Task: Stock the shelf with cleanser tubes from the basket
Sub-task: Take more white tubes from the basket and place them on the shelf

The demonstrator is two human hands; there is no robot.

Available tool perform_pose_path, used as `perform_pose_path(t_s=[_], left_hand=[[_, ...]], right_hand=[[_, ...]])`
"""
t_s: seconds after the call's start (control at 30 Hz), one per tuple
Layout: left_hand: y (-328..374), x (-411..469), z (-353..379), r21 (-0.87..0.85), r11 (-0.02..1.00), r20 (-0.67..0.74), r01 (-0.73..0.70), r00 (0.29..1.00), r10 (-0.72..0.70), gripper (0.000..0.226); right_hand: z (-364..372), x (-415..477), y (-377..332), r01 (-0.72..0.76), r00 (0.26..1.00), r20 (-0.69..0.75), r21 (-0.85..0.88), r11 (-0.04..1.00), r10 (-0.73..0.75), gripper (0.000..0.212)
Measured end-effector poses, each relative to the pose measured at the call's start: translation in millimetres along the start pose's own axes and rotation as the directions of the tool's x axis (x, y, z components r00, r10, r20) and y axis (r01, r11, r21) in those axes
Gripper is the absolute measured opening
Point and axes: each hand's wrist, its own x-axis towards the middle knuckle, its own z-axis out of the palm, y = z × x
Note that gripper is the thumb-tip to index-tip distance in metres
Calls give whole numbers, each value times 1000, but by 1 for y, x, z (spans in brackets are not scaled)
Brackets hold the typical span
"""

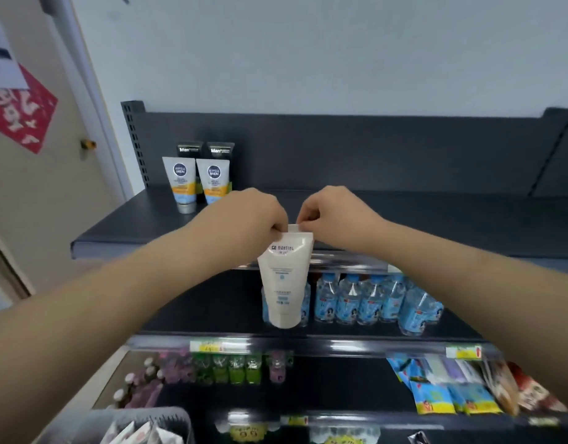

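A white cleanser tube (pixel 285 280) hangs cap-down in front of the top shelf's (pixel 436 225) front edge. My left hand (pixel 254 216) and my right hand (pixel 334 216) both pinch its flat crimped top end, one at each corner. On the top shelf's left end stand two grey-and-orange cleanser tubes (pixel 197 184) with two black tubes (pixel 205 150) behind them. The grey basket (pixel 167 418) sits at the bottom left, holding several white tubes.
The second shelf holds a row of blue-labelled clear bottles (pixel 372 299). Lower shelves carry green and pink bottles (pixel 225 366) and colourful packets (pixel 452 389). A door with a red paper decoration (pixel 23 113) stands at the left. The wall rises behind the dark back panel.
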Motion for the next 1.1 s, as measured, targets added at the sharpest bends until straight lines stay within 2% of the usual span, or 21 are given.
perform_pose_path(t_s=[0.33,0.53,0.9,1.1], left_hand=[[-9,92,-33,-64,993,-129,-99,988,90,21],[-13,171,-31,-100,978,-149,-183,975,167,24],[-31,291,18,-148,962,-115,-228,970,212,21],[-43,326,39,-167,966,-117,-199,976,181,25]], right_hand=[[-68,75,40,-80,992,-104,-14,997,78,16],[-86,125,83,-164,983,-87,-39,986,160,14],[-70,212,150,-250,968,-50,-92,964,247,31],[-52,240,175,-274,962,-44,-116,955,270,35]])
